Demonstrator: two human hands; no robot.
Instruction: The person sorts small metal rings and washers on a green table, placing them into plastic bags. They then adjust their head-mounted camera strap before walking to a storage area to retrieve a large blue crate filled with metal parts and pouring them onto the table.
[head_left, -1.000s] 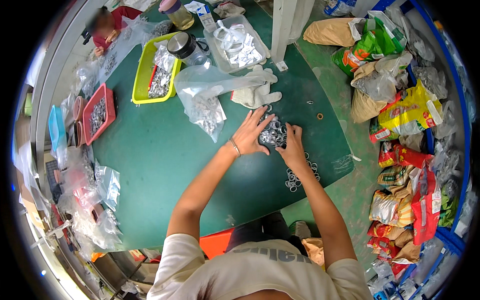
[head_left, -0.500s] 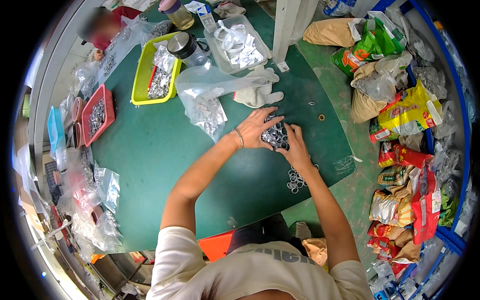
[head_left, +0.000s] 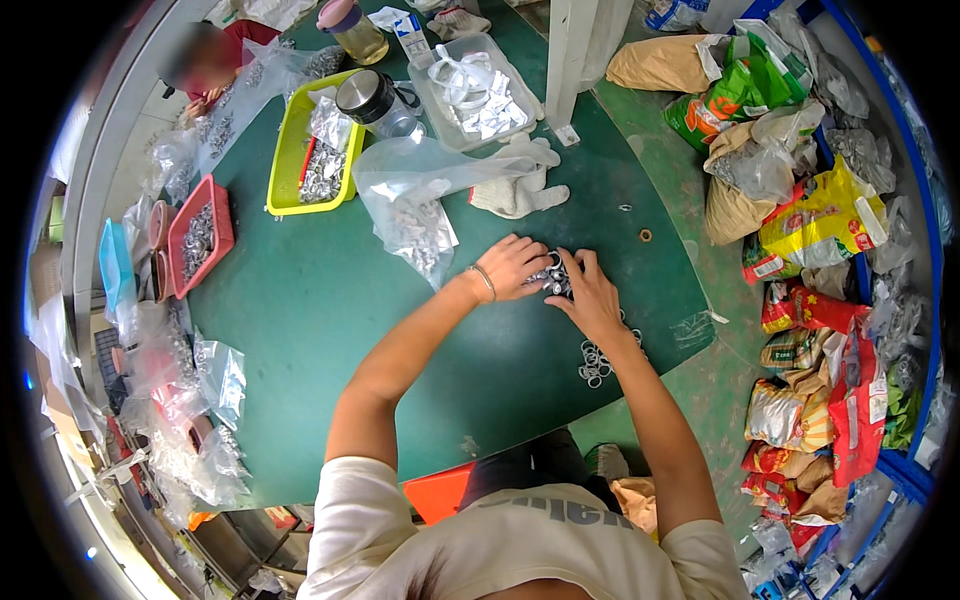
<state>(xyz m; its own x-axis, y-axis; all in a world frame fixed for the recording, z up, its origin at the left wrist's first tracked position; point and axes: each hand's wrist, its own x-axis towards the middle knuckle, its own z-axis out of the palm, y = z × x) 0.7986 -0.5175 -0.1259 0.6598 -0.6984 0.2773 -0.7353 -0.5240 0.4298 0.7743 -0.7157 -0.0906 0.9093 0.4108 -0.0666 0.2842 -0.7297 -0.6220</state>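
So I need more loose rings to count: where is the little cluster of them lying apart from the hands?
In the head view, the loose metal rings lie on the green table, just below the right hand, near the table's right edge.

Clear plastic bag [head_left: 415,195] part-filled with small silver pieces: just beyond the grip of the left hand [head_left: 515,265], lying open on the green desk [head_left: 320,300].

Heap of clear bags [head_left: 190,420] holding metal parts: well to the left of the grip, at the desk's near-left edge.

Blue flat pouch [head_left: 113,270]: far left, beside a red tray.

Floor, right of the right hand [head_left: 590,295], well apart: brown sack [head_left: 660,62], green bag [head_left: 740,95], yellow-and-red bag [head_left: 825,215], red packets [head_left: 850,390], silvery foil bags [head_left: 780,415].
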